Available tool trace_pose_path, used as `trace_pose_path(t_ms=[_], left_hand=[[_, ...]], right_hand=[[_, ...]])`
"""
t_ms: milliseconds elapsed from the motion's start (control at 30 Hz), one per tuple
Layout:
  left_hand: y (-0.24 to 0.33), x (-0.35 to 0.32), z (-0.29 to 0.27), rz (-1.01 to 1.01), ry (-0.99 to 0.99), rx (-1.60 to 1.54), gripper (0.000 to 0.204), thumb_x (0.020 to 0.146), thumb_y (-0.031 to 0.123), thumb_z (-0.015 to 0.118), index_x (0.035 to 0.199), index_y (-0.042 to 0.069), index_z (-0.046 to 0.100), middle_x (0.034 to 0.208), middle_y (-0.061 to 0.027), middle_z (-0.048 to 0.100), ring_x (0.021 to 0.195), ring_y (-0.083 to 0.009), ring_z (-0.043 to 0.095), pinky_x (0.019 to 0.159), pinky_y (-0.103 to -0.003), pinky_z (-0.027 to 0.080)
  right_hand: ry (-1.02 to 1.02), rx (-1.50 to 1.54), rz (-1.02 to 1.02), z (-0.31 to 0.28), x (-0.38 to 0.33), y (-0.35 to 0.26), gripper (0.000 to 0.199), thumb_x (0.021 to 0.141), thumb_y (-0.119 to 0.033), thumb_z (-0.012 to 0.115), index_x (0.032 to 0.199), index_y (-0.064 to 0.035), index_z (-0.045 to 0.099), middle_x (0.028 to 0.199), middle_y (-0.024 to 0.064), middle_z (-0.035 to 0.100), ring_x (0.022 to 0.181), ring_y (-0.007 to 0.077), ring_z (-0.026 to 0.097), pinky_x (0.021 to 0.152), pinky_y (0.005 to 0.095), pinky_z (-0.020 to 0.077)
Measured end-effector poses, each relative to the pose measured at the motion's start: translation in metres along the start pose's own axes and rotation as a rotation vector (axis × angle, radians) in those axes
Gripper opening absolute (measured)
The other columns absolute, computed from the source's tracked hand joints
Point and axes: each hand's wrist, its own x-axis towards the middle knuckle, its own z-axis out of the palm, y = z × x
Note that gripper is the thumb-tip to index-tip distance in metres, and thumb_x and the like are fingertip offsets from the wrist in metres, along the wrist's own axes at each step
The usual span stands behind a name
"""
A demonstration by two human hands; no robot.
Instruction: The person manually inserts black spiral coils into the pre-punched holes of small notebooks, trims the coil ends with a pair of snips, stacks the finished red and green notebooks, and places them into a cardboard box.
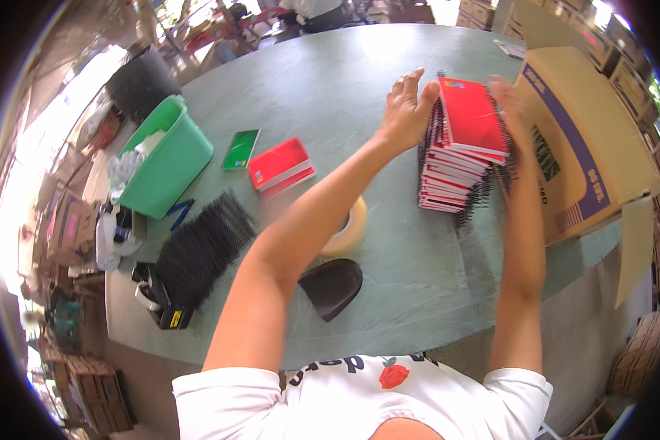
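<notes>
Stack of red spiral notebooks (458, 150) sits toward the far right of the counter (330, 95), just beside a big cardboard box (587, 147) that overhangs the right edge. Both hands are on it: left hand (407, 110) flat against the stack's left side, fingers (416, 84) extended and pressing near the top covers, not curled; right hand (507, 103) on the stack's right side against the wire bindings, motion-blurred, so I cannot tell whether those fingers are clenched or just pressing flat. Looks like squaring/compressing the pile between 2 palms. To do it well, my read: keep even pressure from both sides, palms low enough to catch the lower books too, since the pile leans and the lower bindings splay out to the right; alternate spirals snag easily, so push straight in, no twisting. Both forearms are extended forward, left one crossing diagonally over a roll of tape (348, 227) and a dark curved scraper-like piece (332, 286) near the front edge. Elsewhere: 1 small red stack (280, 167) and a green notebook (240, 149) mid-counter, pile of black spiral coils (202, 249) and a green bin (165, 158) toward the left edge.
</notes>
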Motion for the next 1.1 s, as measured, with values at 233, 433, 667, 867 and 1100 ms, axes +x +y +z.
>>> trace_pose_path(t_ms=[233, 433, 667, 867, 1100], left_hand=[[-0.129, -0.101, -0.172, -0.192, -0.186, 0.766, 0.023, 0.081, 0.022, 0.062, 0.095, 0.005, 0.068, 0.09, -0.0136, 0.065, 0.089, -0.0313, 0.058, 0.084, -0.038, 0.045], [-0.17, -0.143, -0.2, 0.07, -0.171, 1.076, 0.023, 0.08, 0.014, 0.058, 0.099, 0.002, 0.062, 0.09, -0.0111, 0.064, 0.087, -0.0289, 0.058, 0.076, -0.039, 0.048], [-0.113, -0.151, -0.199, -0.053, 0.027, 0.6, 0.014, 0.081, 0.008, 0.057, 0.092, 0.001, 0.064, 0.084, -0.0101, 0.066, 0.078, -0.0248, 0.063, 0.069, -0.035, 0.05], [-0.061, -0.181, -0.158, -0.234, -0.009, -0.471, 0.018, 0.088, 0.007, 0.056, 0.101, -0.002, 0.064, 0.076, 0.0014, 0.063, 0.07, -0.0083, 0.058, 0.064, -0.026, 0.049], [-0.179, -0.162, -0.235, -0.515, 0.282, 0.577, 0.019, 0.084, 0.016, 0.056, 0.089, -0.002, 0.062, 0.097, -0.0262, 0.062, 0.085, -0.0394, 0.063, 0.073, -0.042, 0.052]], right_hand=[[0.109, 0.105, -0.679, -0.054, -0.136, -0.067, 0.032, 0.094, -0.021, 0.046, 0.103, 0.0066, 0.059, 0.1, 0.0185, 0.062, 0.091, 0.0265, 0.06, 0.084, 0.0348, 0.0473], [-0.65, -0.261, -0.878, 0.116, -0.197, -0.008, 0.03, 0.077, -0.026, 0.069, 0.102, -0.0103, 0.064, 0.101, 0.0033, 0.064, 0.101, 0.0253, 0.057, 0.097, 0.0441, 0.0381], [-0.638, 0.06, -0.55, 0.183, -0.223, 0.028, 0.039, 0.08, -0.023, 0.068, 0.113, -0.0047, 0.058, 0.114, 0.014, 0.058, 0.118, 0.0324, 0.047, 0.101, 0.043, 0.0348], [-0.505, 0.51, 0.044, 0.17, -0.157, -0.021, 0.034, 0.085, -0.019, 0.066, 0.111, 0.0021, 0.059, 0.096, 0.0089, 0.065, 0.092, 0.0131, 0.058, 0.084, 0.0265, 0.0443], [-0.8, -0.326, -0.403, 0.169, -0.159, -0.067, 0.013, 0.081, -0.01, 0.062, 0.093, -0.0072, 0.066, 0.077, 0.01, 0.066, 0.068, 0.0192, 0.063, 0.062, 0.0304, 0.0489]])
